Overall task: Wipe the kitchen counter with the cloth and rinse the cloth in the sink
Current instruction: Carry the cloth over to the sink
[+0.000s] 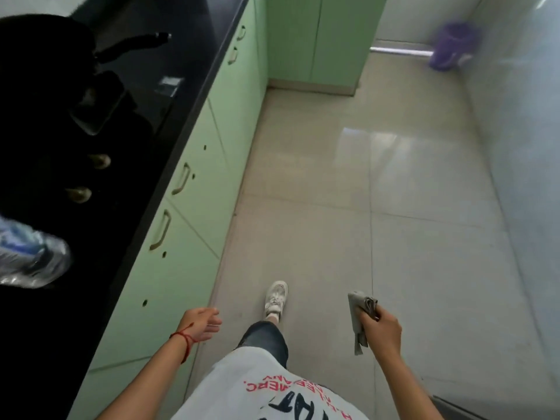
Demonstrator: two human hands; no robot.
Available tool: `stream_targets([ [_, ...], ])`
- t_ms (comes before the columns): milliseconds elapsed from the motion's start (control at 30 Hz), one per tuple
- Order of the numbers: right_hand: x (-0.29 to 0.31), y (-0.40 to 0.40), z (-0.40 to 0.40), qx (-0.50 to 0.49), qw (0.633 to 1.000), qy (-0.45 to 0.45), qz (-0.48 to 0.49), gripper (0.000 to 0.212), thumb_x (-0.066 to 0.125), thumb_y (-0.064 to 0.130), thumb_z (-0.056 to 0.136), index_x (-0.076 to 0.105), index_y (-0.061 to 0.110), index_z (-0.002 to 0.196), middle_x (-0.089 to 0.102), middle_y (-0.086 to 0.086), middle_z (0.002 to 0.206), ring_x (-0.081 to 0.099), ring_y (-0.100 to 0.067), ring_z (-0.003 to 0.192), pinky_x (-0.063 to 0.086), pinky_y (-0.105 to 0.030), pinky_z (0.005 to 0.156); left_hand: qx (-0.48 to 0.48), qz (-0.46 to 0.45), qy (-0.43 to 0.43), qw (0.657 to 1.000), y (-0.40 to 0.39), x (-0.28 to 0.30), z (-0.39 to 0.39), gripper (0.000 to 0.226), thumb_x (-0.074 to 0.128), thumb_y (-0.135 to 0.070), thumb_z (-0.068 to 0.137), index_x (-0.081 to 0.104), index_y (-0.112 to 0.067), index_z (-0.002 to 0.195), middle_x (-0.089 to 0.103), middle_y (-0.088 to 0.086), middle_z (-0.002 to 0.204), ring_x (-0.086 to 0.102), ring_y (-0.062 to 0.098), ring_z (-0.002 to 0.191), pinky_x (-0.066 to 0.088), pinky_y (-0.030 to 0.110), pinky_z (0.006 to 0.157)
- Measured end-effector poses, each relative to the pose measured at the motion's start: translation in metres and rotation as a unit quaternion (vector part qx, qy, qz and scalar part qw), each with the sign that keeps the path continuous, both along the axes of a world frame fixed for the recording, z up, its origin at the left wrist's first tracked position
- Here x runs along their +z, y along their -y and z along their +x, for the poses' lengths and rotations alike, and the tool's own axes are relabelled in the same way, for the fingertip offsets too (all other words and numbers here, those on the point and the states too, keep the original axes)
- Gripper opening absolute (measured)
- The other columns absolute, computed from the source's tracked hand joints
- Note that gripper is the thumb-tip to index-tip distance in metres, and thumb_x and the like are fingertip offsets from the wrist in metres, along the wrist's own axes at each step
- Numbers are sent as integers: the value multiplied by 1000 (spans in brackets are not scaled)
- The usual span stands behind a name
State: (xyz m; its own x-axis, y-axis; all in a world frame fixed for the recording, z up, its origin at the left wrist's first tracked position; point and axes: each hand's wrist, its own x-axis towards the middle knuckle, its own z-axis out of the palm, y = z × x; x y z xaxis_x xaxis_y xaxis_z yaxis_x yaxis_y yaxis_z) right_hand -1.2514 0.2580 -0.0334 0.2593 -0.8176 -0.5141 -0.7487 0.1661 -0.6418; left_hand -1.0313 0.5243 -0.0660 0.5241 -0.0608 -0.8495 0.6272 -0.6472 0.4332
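Note:
My right hand [382,325] is closed around a folded grey cloth [357,316], held over the floor at the lower right. My left hand [203,324] hangs open and empty beside the green cabinet fronts, a red thread around its wrist. The black kitchen counter [169,140] runs along the left side, well away from the cloth. No sink is in view.
On the counter stand a dark pan with a long handle [133,45], a cooktop with two knobs [100,160] and a plastic water bottle [30,256]. Green cabinets [212,165] line the counter. A purple bin [451,45] stands at the far right corner. My white shoe [276,298] steps on the tiled floor.

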Motion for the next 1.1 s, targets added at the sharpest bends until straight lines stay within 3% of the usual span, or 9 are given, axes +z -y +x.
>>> stream_targets([
  [300, 12, 120, 108, -40, 999, -6, 4, 22, 63, 13, 81, 56, 19, 61, 56, -5, 61, 50, -20, 60, 35, -27, 51, -73, 10, -21, 997, 151, 7, 130, 15, 50, -12, 89, 56, -9, 77, 59, 9, 69, 53, 21, 60, 39, 24, 58],
  [467, 9, 185, 144, -71, 997, -9, 1, 6, 62, 12, 82, 62, 15, 76, 58, -4, 65, 53, -23, 66, 38, -25, 52, -153, 2, -6, 988, 253, 14, 194, 15, 50, -16, 90, 55, -11, 76, 60, 5, 68, 53, 17, 59, 38, 23, 55],
  [633, -6, 264, 176, -89, 996, -23, 14, 7, 62, 12, 81, 63, 16, 76, 58, -3, 65, 54, -25, 68, 40, -28, 55, -190, -3, 4, 982, 358, 8, 247, 19, 49, -18, 91, 56, -13, 75, 60, 4, 70, 54, 16, 62, 39, 24, 57],
  [800, -9, 362, 220, -83, 996, -15, 24, 8, 61, 11, 82, 63, 18, 79, 58, 2, 65, 54, -21, 67, 39, -23, 53, -151, 5, 6, 988, 447, 10, 293, 14, 49, -18, 91, 56, -13, 80, 60, 3, 71, 56, 16, 64, 41, 25, 60],
  [1100, 5, 531, 354, -26, 999, -9, 26, 4, 62, 14, 82, 63, 17, 80, 61, -11, 73, 56, -26, 72, 39, -29, 57, -28, 4, -14, 1000, 558, 20, 367, 19, 51, -13, 90, 53, -13, 71, 57, 7, 68, 52, 18, 60, 38, 25, 56],
])
